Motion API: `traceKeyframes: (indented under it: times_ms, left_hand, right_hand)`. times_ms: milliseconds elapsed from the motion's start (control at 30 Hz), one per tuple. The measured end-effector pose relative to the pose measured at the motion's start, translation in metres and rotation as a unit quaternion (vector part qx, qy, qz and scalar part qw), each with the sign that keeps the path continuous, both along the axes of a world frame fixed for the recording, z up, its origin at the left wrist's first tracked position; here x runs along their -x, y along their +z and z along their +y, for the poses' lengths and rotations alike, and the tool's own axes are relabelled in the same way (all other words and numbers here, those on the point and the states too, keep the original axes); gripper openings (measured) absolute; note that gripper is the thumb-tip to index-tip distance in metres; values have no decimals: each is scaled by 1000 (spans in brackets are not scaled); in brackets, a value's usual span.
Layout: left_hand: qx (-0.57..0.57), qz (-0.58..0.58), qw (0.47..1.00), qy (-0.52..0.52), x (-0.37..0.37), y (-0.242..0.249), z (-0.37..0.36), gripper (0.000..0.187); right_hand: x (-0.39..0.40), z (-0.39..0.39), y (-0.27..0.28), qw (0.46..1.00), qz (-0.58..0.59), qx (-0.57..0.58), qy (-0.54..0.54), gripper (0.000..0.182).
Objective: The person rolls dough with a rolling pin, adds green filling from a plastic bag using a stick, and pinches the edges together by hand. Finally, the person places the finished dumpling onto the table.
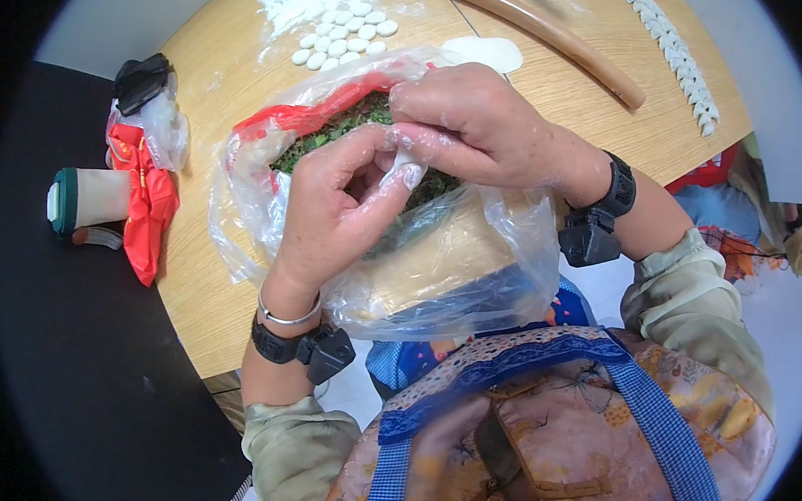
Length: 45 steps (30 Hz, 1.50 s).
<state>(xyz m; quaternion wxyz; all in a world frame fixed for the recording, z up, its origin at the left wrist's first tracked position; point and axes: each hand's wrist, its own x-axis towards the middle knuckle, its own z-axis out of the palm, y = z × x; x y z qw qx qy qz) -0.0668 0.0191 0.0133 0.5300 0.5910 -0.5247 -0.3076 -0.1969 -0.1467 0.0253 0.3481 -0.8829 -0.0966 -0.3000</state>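
Observation:
Both floury hands meet over an open plastic bag of chopped green filling. My left hand is closed, its thumb and fingers pinching a small piece of white dough. The fingers of my right hand are also closed on this dough, touching the left fingertips. Most of the dough is hidden by the fingers. Just beyond the right hand lies a flat white dough sheet. Several small round dough pieces rest behind the bag, beside scattered white flour.
A long brown rolling pin lies diagonally at the back right. Along the table's right side runs a row of folded dumplings. Red plastic bags, a green-and-white container and a black bag are at the left edge.

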Motion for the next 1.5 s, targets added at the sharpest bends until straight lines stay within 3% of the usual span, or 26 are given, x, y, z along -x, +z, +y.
traceKeyframes:
  times_ms: [167, 267, 333, 733, 867, 933, 1133, 1433, 1500]
  left_hand:
    - [-15, 40, 999, -7, 3, 7, 1, 18]
    - [-16, 49, 999, -9, 2, 6, 2, 16]
    - [-18, 44, 999, -15, 1, 6, 2, 16]
    - [-21, 38, 999, -19, -1, 6, 2, 18]
    - [-29, 106, 993, -30, 2, 13, 2, 17]
    - [-29, 119, 992, -34, 0, 12, 2, 16]
    - [-45, 126, 990, -34, -1, 17, 4, 15]
    - [-43, 197, 979, -43, -4, 15, 2, 16]
    - [-39, 223, 973, -41, -2, 17, 1, 17]
  right_hand:
    - [0, 3, 0, 1000, -5, 7, 3, 24]
    - [1, 5, 5, 998, 36, -46, 25, 27]
    - [1, 8, 6, 974, 70, -212, 51, 30]
    - [-1, 3, 3, 994, 70, -71, 33, 26]
    - [-2, 4, -1, 995, 37, -88, 34, 26]
    - [-3, 5, -2, 985, 56, -158, 45, 26]
    - [-1, 4, 1, 995, 67, -71, 24, 26]
    - [-1, 8, 7, 989, 71, -128, 18, 23]
    - [0, 6, 5, 992, 77, -98, 13, 24]
